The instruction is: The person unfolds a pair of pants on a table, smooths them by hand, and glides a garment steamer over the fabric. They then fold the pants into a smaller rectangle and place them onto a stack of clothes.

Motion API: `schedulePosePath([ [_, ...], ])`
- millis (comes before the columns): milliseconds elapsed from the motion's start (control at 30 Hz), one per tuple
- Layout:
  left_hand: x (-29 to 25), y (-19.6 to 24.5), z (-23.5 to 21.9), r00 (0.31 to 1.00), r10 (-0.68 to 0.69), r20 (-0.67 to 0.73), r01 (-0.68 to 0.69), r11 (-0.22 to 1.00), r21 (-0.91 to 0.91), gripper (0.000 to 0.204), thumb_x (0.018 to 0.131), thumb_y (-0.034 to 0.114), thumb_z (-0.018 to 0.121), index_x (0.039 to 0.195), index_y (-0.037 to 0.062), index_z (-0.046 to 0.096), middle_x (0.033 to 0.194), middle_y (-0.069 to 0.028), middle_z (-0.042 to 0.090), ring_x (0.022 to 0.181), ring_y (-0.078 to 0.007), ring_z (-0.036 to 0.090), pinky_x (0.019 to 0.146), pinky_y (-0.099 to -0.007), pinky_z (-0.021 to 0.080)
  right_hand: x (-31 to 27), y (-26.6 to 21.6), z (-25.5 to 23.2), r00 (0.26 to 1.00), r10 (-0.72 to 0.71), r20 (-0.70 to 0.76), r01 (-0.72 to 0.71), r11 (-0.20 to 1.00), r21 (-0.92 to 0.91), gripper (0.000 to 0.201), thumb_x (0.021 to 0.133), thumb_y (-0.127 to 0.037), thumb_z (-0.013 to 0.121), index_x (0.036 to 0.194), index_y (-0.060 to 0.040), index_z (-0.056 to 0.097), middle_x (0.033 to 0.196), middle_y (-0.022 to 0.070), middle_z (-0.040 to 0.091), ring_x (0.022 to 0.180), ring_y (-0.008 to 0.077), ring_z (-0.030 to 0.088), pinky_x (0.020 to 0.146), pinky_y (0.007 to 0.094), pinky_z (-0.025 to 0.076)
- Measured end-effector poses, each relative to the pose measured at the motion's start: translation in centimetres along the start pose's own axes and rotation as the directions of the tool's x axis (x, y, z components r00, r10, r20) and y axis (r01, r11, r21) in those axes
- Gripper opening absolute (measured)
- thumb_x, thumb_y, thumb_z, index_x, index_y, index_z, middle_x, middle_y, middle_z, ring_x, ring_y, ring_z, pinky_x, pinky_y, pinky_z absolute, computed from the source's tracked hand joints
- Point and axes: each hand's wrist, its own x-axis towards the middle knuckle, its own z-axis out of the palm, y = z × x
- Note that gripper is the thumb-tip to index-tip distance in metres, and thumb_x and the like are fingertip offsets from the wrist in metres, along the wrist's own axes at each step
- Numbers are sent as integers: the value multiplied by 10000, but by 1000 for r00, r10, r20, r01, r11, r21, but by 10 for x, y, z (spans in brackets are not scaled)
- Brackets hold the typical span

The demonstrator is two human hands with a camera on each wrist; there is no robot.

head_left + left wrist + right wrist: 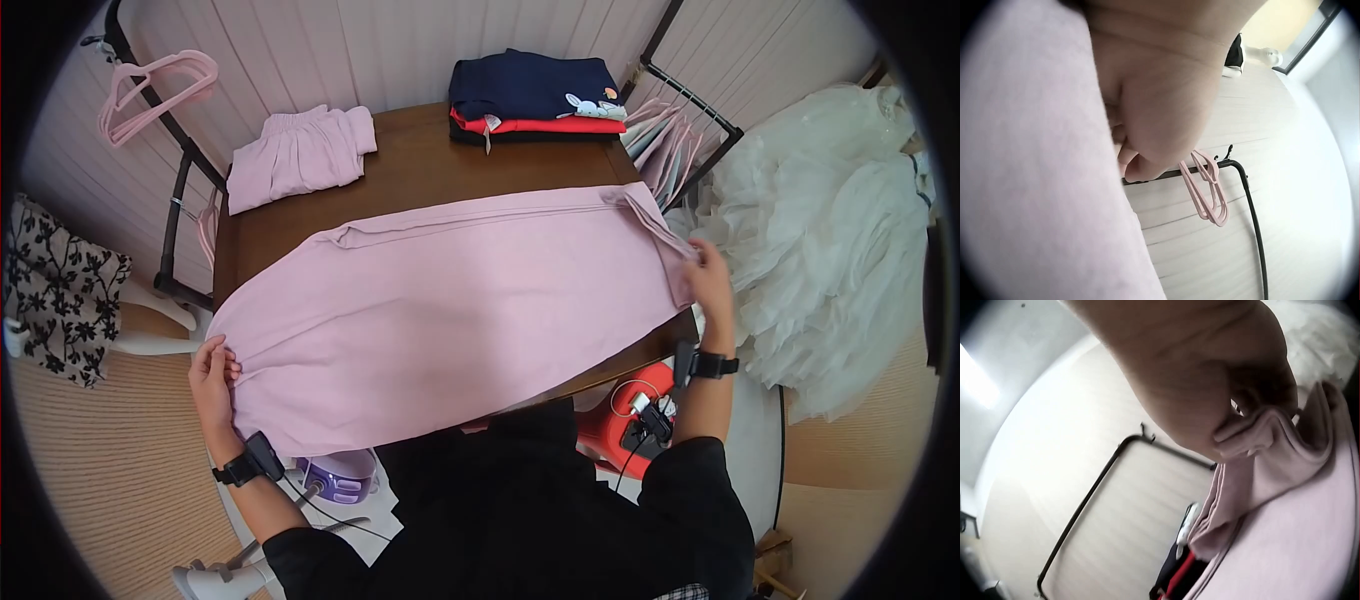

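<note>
A long pink garment [450,310] lies lengthwise across the brown table [420,165], its near side hanging over the front edge. At its left end, my left hand [212,385] grips the edge with curled fingers, and creases run out from there. In the left wrist view the pink fabric [1041,162] covers part of that hand [1160,94]. My right hand [710,280] pinches the layered, turned-over right end. The right wrist view shows a fold of the cloth [1260,469] between thumb and fingers of the right hand [1204,381].
Folded pink clothing [300,155] lies at the back left; a stack with a navy garment [535,85] over red is at the back right. Pink hangers [155,90] hang on a black rack. A white ruffled dress [810,240] stands right, a red stool [605,430] below.
</note>
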Motion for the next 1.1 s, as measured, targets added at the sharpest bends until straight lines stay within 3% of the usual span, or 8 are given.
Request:
schedulePosePath([
  [100, -1, 8, 3, 999, -40, 16, 40, 999, 21, 224, 1003, 148, 564, 1174, 23, 634, 822, -16, 588, 653, -67, 540, 593, -179, 454, 47, 91, -28, 973, 173, -150, -169, 985, 42, 493, 778, -158, 635, 1243, 0, 588, 876, 151, 687, 800, 278, 672, 727, 361, 522],
  [267, -3, 12, 6, 997, -45, 66, 40, 996, 81, 240, 1000, 145, 567, 1197, 21, 625, 834, -14, 579, 683, -64, 539, 622, -183, 460, 36, 70, -44, 962, 115, -248, -170, 961, -216, 489, 810, -163, 668, 1265, -15, 569, 939, 103, 681, 834, 192, 639, 761, 313, 510],
  [400, 1, 16, 3, 986, -75, 149, 55, 989, 137, 293, 973, 134, 588, 1243, 20, 595, 860, -29, 587, 698, -89, 547, 659, -214, 480, 10, 9, -12, 945, -91, 314, 79, 996, 48, 495, 820, -199, 668, 1277, -37, 567, 956, 173, 688, 899, 289, 670, 825, 371, 518],
  [533, 2, 62, 29, 938, -177, 299, 56, 925, 375, 410, 947, 129, 605, 1335, 33, 514, 899, -65, 623, 747, -127, 592, 697, -250, 504, 2, -39, 5, 956, -144, 254, 182, 974, -135, 535, 834, -207, 672, 1323, -36, 537, 1003, 155, 685, 930, 255, 656, 845, 358, 513],
  [733, 33, 101, 135, 836, -171, 522, 118, 984, 133, 524, 962, 186, 603, 1407, 2, 396, 928, -165, 666, 804, -227, 693, 697, -337, 585, 40, -13, 41, 973, -171, 153, 119, 947, 299, 546, 856, -151, 653, 1370, -46, 502, 1202, 137, 636, 999, 234, 628, 843, 342, 505],
  [833, 45, 111, 188, 808, -298, 508, 226, 953, 200, 557, 960, 201, 603, 1415, -15, 365, 915, -193, 663, 750, -263, 706, 646, -357, 607, 41, -32, 34, 987, 79, 138, -153, 711, 686, 576, 881, -88, 614, 1429, -82, 434, 1150, 124, 604, 865, 187, 599, 698, 302, 490],
  [967, 63, 93, 221, 823, -304, 480, 265, 953, 148, 429, 958, 186, 598, 1310, -25, 473, 920, -183, 656, 700, -290, 713, 551, -338, 608, 63, -21, 34, 941, 247, 230, -317, 411, 855, 523, 884, -118, 615, 1387, -118, 468, 1210, 105, 532, 1058, 290, 568, 835, 374, 523],
  [1100, 76, 60, 215, 806, -198, 558, 344, 923, -170, 223, 973, 132, 568, 1132, -24, 578, 982, -158, 647, 836, -348, 727, 640, -356, 632, 84, -22, 40, 921, 342, 188, -330, 427, 842, 512, 878, -107, 584, 1376, -103, 467, 1263, 95, 476, 989, 296, 581, 832, 370, 540],
])
